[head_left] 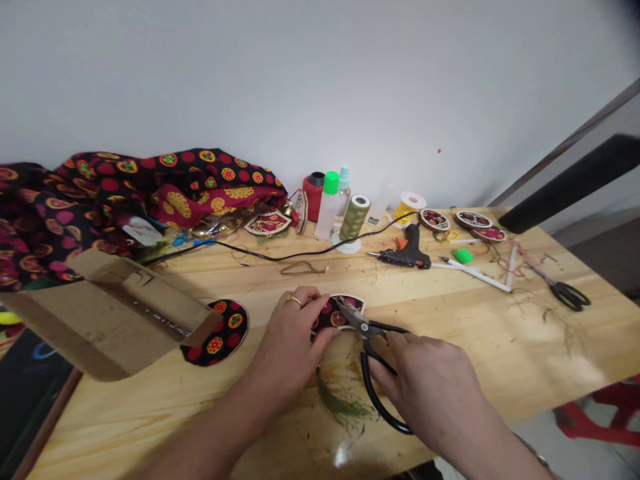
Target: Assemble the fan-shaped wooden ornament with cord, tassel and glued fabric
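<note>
My left hand (293, 333), with a ring on one finger, pinches the left part of a curved patterned fabric piece (337, 313) with a pale border. In my right hand (430, 380) are black-handled scissors (369, 333), fingers wrapped around the handles. The blade tips lie over the fabric piece; whether they touch the cloth I cannot tell. Below the scissors a small bunch of green threads (345, 407) lies on the table. A round piece covered in the same dotted fabric (230, 333) rests left of my left hand, partly under a cardboard box.
An open cardboard box (110, 320) and bunched patterned cloth (150, 173) occupy the left. Behind my hands are a green thread spool (356, 217), bottles and a glue gun (407, 250) with its cord. Another pair of scissors (565, 290) lies at the right.
</note>
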A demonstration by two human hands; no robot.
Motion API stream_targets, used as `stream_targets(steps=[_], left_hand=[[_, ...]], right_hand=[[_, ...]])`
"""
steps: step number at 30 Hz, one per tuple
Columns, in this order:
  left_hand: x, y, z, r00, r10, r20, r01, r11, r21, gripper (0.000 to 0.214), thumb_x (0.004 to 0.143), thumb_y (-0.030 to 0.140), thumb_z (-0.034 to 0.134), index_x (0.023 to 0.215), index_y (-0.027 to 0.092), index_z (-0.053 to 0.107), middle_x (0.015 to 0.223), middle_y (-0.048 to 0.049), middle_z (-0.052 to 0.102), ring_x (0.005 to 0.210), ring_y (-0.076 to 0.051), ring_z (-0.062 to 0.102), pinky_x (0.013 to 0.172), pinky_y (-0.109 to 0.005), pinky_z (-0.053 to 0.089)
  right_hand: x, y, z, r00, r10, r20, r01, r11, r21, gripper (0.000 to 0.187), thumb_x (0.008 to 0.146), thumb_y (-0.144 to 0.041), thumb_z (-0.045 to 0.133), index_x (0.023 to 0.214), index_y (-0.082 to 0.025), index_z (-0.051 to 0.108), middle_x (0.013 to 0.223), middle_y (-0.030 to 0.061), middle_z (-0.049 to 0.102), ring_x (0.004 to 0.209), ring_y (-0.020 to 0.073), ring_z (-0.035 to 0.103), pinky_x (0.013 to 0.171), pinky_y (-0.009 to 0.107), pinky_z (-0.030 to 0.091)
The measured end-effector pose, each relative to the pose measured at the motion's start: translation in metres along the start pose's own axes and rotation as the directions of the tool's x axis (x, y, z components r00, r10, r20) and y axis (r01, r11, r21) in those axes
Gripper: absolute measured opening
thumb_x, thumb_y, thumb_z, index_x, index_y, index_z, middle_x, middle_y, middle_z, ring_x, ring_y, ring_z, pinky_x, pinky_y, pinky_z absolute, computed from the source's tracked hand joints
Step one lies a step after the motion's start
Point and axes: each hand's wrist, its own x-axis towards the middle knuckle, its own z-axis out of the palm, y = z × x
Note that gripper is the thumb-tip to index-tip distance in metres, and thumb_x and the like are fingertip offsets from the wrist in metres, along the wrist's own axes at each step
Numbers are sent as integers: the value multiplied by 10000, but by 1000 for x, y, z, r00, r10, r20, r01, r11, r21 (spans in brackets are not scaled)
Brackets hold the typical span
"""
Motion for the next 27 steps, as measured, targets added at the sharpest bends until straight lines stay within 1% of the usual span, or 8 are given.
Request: stream_targets(steps=[7,10,12,16,21,23,27], left_hand=[[0,-2,1,1000,-3,-6,3,1000,7,258,774,215,609,1030,199,637,1088,-66,560,998,-236,490,893,-405,421],[0,-2,1,1000,-5,-8,5,1000,2,269,775,217,611,1042,197,633,1088,-68,559,1001,-237,489,898,-410,418],[0,0,0,1000,-6,-2,6,1000,-4,275,773,214,615,1047,194,633,1082,-68,560,1002,-236,488,900,-407,417],[0,1,-1,1000,-17,-1,17,1000,-6,292,769,209,623,1059,181,633,1085,-73,559,1009,-236,483,906,-402,411],[1,0,-1,1000,-23,7,23,1000,4,289,767,213,624,1053,173,639,1087,-76,562,996,-237,486,895,-400,414],[0,0,-1,1000,-17,1,17,1000,2,287,767,219,626,1050,177,642,1085,-73,563,997,-236,487,896,-396,415],[0,-1,0,1000,-11,3,11,1000,0,291,767,222,626,1054,182,639,1076,-70,566,988,-233,490,887,-398,423]], right_hand=[[2,-5,-7,999,21,42,-18,998,-61,163,781,-296,568,704,-166,628,615,71,688,556,216,660,461,257,359],[3,-6,-9,999,24,40,-21,997,-73,153,768,-291,588,695,-162,627,615,76,686,563,219,664,460,255,376],[3,-6,-8,1000,10,21,-8,996,-84,145,759,-283,602,690,-157,626,606,76,682,549,212,660,451,248,376],[3,-5,-3,997,-39,-59,31,990,-137,145,741,-274,632,669,-148,621,556,68,663,488,187,635,418,231,354],[3,-5,3,981,-121,-153,87,973,-216,121,690,-221,675,625,-143,609,516,65,638,441,188,613,381,233,346],[2,-5,3,978,-134,-160,95,968,-231,82,670,-170,674,626,-142,611,514,64,634,433,193,610,374,236,357],[3,-7,2,983,-122,-135,88,968,-234,52,646,-107,653,626,-137,616,501,61,628,413,187,600,370,233,382]])
